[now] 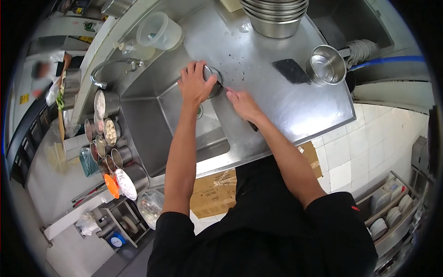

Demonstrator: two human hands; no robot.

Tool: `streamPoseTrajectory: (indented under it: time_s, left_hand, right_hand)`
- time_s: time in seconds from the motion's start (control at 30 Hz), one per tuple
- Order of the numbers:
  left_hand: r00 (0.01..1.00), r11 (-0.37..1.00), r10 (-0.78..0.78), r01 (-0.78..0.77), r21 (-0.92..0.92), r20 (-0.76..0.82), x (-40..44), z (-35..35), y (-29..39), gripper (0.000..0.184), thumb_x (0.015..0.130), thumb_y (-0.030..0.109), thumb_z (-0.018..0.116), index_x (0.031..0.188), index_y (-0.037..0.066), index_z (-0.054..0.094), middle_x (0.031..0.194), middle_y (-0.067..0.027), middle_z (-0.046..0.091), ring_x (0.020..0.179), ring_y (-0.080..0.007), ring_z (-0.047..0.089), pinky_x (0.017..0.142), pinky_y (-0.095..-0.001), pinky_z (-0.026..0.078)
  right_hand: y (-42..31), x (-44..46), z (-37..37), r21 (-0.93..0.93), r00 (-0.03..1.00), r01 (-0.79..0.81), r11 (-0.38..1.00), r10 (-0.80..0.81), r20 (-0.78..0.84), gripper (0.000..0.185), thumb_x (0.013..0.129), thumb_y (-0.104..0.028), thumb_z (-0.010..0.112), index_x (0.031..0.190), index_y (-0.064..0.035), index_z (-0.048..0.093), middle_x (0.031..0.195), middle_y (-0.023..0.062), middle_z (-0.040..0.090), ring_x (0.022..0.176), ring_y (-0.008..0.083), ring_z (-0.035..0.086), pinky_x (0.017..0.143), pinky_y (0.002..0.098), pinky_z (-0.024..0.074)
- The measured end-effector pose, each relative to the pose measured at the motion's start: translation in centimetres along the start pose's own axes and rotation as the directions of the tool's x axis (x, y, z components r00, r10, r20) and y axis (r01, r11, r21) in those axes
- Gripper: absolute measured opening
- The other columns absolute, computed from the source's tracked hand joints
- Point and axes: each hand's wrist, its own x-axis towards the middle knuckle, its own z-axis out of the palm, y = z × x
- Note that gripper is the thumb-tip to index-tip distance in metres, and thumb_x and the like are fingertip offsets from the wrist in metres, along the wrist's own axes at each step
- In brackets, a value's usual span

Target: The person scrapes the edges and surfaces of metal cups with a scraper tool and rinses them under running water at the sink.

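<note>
Over the right edge of the steel sink (147,134), my left hand (196,84) is spread against a small round metal vessel (213,90), its fingers at the far left side and thumb on the rim. My right hand (243,105) is closed round the dark handle (253,126) of a tool. The tool's front end reaches the right side of the vessel; its shape is hard to make out. A drain (199,111) shows partly behind my left wrist.
Stacked steel bowls (277,23), a dark flat pad (291,71) and a steel pot (326,64) stand on the counter. A faucet (99,74) and clear plastic tub (158,31) are left. Food containers (110,131) line the sink's left side. Another person (46,74) is far left.
</note>
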Motion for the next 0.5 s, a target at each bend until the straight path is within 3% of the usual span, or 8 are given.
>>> streamPoseTrajectory:
  time_s: [0.03,0.1,0.2,0.23,0.27,0.33,0.43,0.5]
  left_hand:
    - [1.000,1.000,-0.006,0.006,0.003,0.009,-0.3,-0.1,-0.1,0.055,0.075,0.041,0.064,0.124,0.018,0.054,0.131,-0.0057,0.048,0.122,-0.0337,0.042,0.097,-0.0554,0.035]
    - [0.999,0.999,0.040,-0.039,0.028,-0.033,-0.1,-0.1,-0.1,0.051,0.075,0.041,0.065,0.119,0.018,0.056,0.123,-0.0042,0.052,0.115,-0.0299,0.045,0.091,-0.0519,0.039]
    - [0.998,0.998,0.054,-0.054,0.023,-0.032,0.0,0.0,-0.2,0.048,0.076,0.041,0.065,0.118,0.018,0.056,0.122,-0.0035,0.052,0.115,-0.0290,0.046,0.091,-0.0516,0.039]
    - [0.998,0.998,0.056,-0.055,0.023,-0.032,0.0,-0.1,-0.1,0.048,0.076,0.041,0.065,0.118,0.018,0.056,0.122,-0.0035,0.052,0.115,-0.0290,0.046,0.091,-0.0516,0.039]
    - [0.999,0.999,0.041,-0.041,-0.005,-0.021,0.0,-0.3,0.0,0.048,0.077,0.042,0.064,0.119,0.018,0.057,0.124,-0.0035,0.052,0.116,-0.0302,0.045,0.093,-0.0528,0.037]
    - [1.000,0.999,0.014,-0.015,-0.035,-0.020,0.2,-0.2,0.0,0.048,0.079,0.043,0.063,0.120,0.018,0.057,0.127,-0.0035,0.051,0.118,-0.0313,0.044,0.096,-0.0541,0.036]
    - [1.000,0.999,0.003,-0.003,-0.039,-0.007,-0.5,0.3,-0.4,0.046,0.081,0.043,0.062,0.119,0.018,0.057,0.126,-0.0029,0.051,0.118,-0.0311,0.044,0.096,-0.0536,0.036]
    - [0.995,0.998,0.056,-0.055,0.011,-0.087,-0.1,0.4,-0.2,0.043,0.080,0.041,0.063,0.117,0.019,0.057,0.120,-0.0031,0.053,0.114,-0.0292,0.047,0.091,-0.0504,0.039]
  right_hand:
    - [-1.2,0.3,-0.7,0.004,1.000,-0.008,1.000,0.008,0.006,0.046,0.099,-0.036,0.041,0.125,-0.0024,0.060,0.103,0.0259,0.067,0.099,0.0402,0.064,0.089,0.0442,0.0475]
    - [-5.1,3.2,-3.6,0.067,0.858,-0.442,0.894,0.400,0.321,0.047,0.099,-0.037,0.042,0.127,-0.0035,0.059,0.107,0.0280,0.065,0.106,0.0404,0.061,0.094,0.0435,0.0446]
    - [-4.1,6.2,-3.3,-0.003,0.834,-0.426,0.905,0.394,0.387,0.047,0.099,-0.037,0.042,0.120,-0.0012,0.062,0.092,0.0231,0.068,0.085,0.0353,0.067,0.081,0.0409,0.0509]
    - [-2.8,5.5,-2.3,-0.002,0.834,-0.426,0.905,0.394,0.386,0.047,0.099,-0.037,0.042,0.120,-0.0012,0.062,0.092,0.0231,0.068,0.085,0.0353,0.067,0.081,0.0409,0.0509]
    - [-0.9,3.9,-1.0,0.032,0.947,-0.245,0.969,0.232,0.224,0.047,0.099,-0.038,0.041,0.118,-0.0005,0.062,0.085,0.0217,0.067,0.077,0.0347,0.067,0.074,0.0417,0.0514]
    - [-0.4,1.7,-0.5,0.025,0.997,-0.042,0.999,0.040,0.064,0.047,0.099,-0.038,0.041,0.117,0.0001,0.062,0.079,0.0202,0.067,0.068,0.0342,0.066,0.067,0.0425,0.0519]
    - [-2.1,0.0,-1.1,0.036,0.990,-0.122,0.992,0.119,0.078,0.047,0.098,-0.037,0.041,0.119,-0.0002,0.062,0.086,0.0224,0.068,0.077,0.0372,0.067,0.074,0.0430,0.0516]
    - [-4.3,2.7,-3.0,0.109,0.856,-0.458,0.882,0.406,0.320,0.046,0.098,-0.036,0.043,0.128,-0.0052,0.058,0.107,0.0278,0.064,0.106,0.0435,0.059,0.093,0.0442,0.0446]
